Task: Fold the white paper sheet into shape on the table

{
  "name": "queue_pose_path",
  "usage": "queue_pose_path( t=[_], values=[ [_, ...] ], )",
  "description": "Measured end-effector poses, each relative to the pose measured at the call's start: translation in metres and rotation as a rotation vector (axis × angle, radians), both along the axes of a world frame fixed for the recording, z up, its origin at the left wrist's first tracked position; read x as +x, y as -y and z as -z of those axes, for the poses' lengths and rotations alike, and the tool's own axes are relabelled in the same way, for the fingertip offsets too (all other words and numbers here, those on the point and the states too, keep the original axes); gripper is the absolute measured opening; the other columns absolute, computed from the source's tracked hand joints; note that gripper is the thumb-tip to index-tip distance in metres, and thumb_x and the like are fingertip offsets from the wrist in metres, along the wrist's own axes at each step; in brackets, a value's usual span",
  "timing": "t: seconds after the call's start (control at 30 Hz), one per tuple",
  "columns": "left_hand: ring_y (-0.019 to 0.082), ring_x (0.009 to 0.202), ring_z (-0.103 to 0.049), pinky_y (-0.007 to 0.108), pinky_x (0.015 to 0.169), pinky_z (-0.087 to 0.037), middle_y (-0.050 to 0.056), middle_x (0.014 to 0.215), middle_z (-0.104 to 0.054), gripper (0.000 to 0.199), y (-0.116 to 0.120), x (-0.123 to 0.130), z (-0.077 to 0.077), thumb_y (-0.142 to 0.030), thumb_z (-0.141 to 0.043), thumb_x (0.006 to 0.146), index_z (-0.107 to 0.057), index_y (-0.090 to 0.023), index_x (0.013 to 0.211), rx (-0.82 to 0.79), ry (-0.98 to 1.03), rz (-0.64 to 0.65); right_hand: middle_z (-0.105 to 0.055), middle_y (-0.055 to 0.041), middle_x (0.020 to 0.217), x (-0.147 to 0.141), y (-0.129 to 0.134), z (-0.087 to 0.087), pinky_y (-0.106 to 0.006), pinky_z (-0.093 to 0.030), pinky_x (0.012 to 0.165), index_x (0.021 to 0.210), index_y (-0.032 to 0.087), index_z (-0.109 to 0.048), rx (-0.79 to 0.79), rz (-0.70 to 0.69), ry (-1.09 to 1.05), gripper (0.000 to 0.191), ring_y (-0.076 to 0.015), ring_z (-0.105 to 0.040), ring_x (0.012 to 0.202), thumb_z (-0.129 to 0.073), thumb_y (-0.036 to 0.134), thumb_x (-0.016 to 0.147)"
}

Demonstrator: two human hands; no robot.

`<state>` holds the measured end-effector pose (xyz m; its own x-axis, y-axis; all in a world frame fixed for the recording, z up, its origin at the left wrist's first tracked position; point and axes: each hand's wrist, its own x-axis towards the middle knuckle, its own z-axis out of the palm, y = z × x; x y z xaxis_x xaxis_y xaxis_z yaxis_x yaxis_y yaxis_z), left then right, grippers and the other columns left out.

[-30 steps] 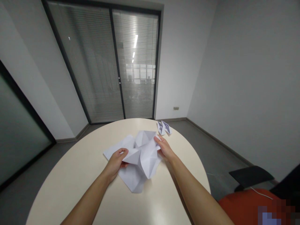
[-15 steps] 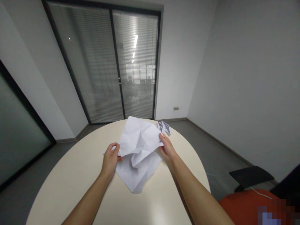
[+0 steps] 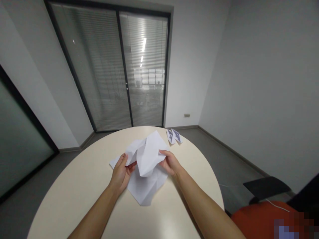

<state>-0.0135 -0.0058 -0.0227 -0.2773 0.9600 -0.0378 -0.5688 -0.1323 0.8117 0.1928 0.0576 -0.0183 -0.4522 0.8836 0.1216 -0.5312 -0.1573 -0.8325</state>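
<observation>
A creased white paper sheet [image 3: 147, 156] is held a little above the round cream table [image 3: 74, 196], folded in on itself between my two hands. My left hand [image 3: 122, 174] pinches its left edge with thumb and fingers. My right hand [image 3: 169, 162] grips its right side. Under it lies a second white sheet [image 3: 146, 189], flat on the table with a corner pointing toward me.
Two small blue-and-white printed cards [image 3: 174, 136] lie at the table's far right edge. A black chair seat [image 3: 266, 187] and an orange seat [image 3: 259, 219] stand to the right. Glass doors with blinds [image 3: 119, 69] are behind the table.
The sheet was lifted and spread open half a second ago. Now both hands have come closer together and the sheet is folded inward and lower.
</observation>
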Motion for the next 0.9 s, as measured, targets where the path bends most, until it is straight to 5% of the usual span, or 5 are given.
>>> queue_pose_path(
  t=[0.43, 0.53, 0.7, 0.8, 0.9],
  values=[
    [0.007, 0.065, -0.066, 0.011, 0.053, -0.053, -0.001, 0.089, -0.070, 0.006, -0.003, -0.014, -0.010, -0.016, -0.063, 0.092, -0.064, -0.019, 0.096, 0.096, 0.110, -0.159, -0.074, -0.0126, 0.119, 0.008, 0.004, -0.005, -0.041, -0.056, 0.100, 0.125, 0.015, -0.060, -0.084, 0.082, -0.027, 0.050, -0.0280, -0.071, 0.111, -0.074, 0.020, 0.077],
    [0.009, 0.067, -0.066, 0.014, 0.055, -0.053, -0.001, 0.088, -0.070, 0.007, -0.010, -0.028, -0.005, -0.020, -0.066, 0.088, -0.063, -0.019, 0.094, 0.044, -0.002, -0.244, -0.075, -0.0141, 0.115, 0.017, -0.001, -0.003, -0.039, -0.060, 0.093, 0.121, 0.013, -0.062, -0.108, 0.080, 0.101, 0.043, -0.0268, -0.073, 0.103, -0.071, 0.020, 0.080],
    [0.014, 0.059, -0.062, 0.020, 0.048, -0.049, 0.001, 0.077, -0.067, 0.022, -0.021, -0.062, 0.016, -0.031, -0.071, 0.080, -0.066, -0.018, 0.097, -0.183, -0.429, -0.440, -0.077, -0.0092, 0.091, 0.028, -0.011, 0.008, -0.028, -0.062, 0.060, 0.108, 0.012, -0.064, -0.184, 0.048, 0.477, 0.027, -0.0184, -0.072, 0.071, -0.065, 0.016, 0.082],
    [0.013, 0.051, -0.057, 0.022, 0.045, -0.047, 0.001, 0.071, -0.065, 0.028, -0.023, -0.078, 0.027, -0.034, -0.069, 0.078, -0.069, -0.016, 0.099, -0.258, -0.634, -0.498, -0.076, -0.0088, 0.087, 0.034, -0.012, 0.010, -0.024, -0.060, 0.056, 0.107, 0.010, -0.065, -0.168, -0.078, 0.658, 0.025, -0.0150, -0.070, 0.064, -0.067, 0.019, 0.084],
    [0.017, 0.058, -0.064, 0.026, 0.053, -0.053, 0.004, 0.079, -0.069, 0.046, -0.024, -0.084, 0.033, -0.033, -0.070, 0.078, -0.064, -0.016, 0.120, -0.251, -0.596, -0.407, -0.077, -0.0117, 0.096, 0.043, -0.010, 0.005, -0.021, -0.058, 0.055, 0.113, 0.011, -0.065, -0.099, -0.257, 0.736, 0.034, -0.0161, -0.074, 0.069, -0.072, 0.030, 0.085]
  ],
)
